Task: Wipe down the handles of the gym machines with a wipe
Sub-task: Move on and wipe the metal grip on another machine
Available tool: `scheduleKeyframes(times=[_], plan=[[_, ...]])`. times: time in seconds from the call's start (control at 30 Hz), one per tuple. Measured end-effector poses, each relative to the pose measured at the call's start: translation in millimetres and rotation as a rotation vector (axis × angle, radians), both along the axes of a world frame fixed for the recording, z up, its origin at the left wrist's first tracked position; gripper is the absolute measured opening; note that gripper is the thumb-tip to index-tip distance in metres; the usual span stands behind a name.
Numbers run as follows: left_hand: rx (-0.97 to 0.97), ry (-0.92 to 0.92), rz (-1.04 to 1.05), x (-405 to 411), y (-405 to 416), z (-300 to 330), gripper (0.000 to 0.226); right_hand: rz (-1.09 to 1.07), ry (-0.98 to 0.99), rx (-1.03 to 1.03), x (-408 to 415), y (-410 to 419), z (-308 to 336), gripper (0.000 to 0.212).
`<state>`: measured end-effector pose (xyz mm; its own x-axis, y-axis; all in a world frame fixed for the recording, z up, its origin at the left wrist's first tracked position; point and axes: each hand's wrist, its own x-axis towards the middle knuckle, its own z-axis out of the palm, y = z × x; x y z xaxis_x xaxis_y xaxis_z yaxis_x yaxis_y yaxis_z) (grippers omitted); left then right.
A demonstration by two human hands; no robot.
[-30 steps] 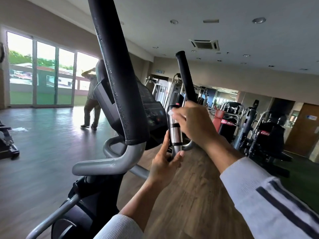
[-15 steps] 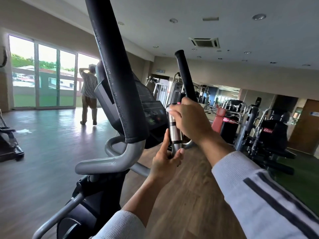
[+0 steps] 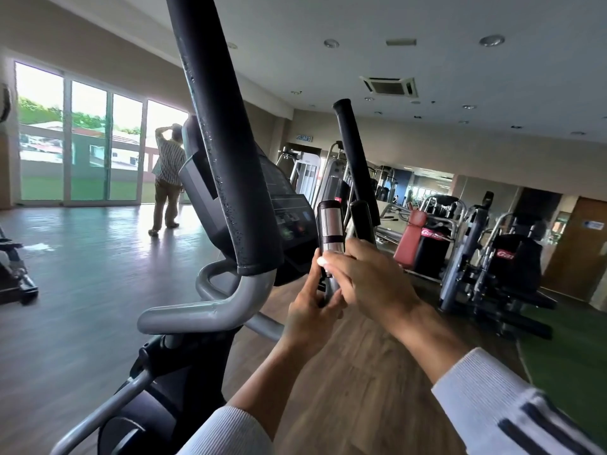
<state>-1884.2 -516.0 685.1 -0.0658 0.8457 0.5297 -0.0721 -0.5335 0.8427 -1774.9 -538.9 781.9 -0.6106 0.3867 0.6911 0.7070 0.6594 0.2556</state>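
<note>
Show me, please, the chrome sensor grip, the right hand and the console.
chrome sensor grip (image 3: 329,224): head view, upper shiny band.
right hand (image 3: 368,277): head view, back of hand.
console (image 3: 289,218): head view, button panel.

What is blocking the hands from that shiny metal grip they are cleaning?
Nothing visible. The right hand is curled around the silver sensor handle, and the left hand holds it lower down. A bit of white, probably the wipe, shows at the right fingertips.
</note>
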Motion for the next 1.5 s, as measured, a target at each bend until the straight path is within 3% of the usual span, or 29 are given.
scheduleKeyframes(times=[0.13, 0.3, 0.5, 0.63, 0.73, 1.0, 1.5], plan=[[-0.013, -0.013, -0.024, -0.8, -5.8, 3.2, 0.082, -0.022, 0.036, 0.065, -19.3, 24.2, 33.9, 0.024], [-0.007, 0.033, 0.009, -3.4, -4.0, 3.7, 0.082, -0.050, 0.096, 0.094, -37.3, 42.1, 61.6, 0.019], [-0.002, 0.003, -0.003, -2.6, -3.0, 1.3, 0.082, -0.035, 0.066, 0.072, -25.4, 31.2, 39.3, 0.022], [-0.014, 0.015, 0.000, -1.9, -3.1, 0.1, 0.084, -0.004, 0.052, 0.045, -7.6, 8.9, -4.0, 0.012], [-0.009, 0.019, 0.031, -2.9, -3.5, -0.4, 0.086, -0.018, 0.036, 0.026, 0.5, 3.3, -24.4, 0.018], [-0.033, 0.000, -0.024, -2.6, -6.9, 3.3, 0.083, -0.026, 0.204, 0.006, -8.8, 14.4, 10.3, 0.019], [-0.079, 0.040, 0.022, -0.6, -16.9, 9.4, 0.082, -0.022, 0.305, -0.035, -1.6, 12.6, -10.1, 0.017]])
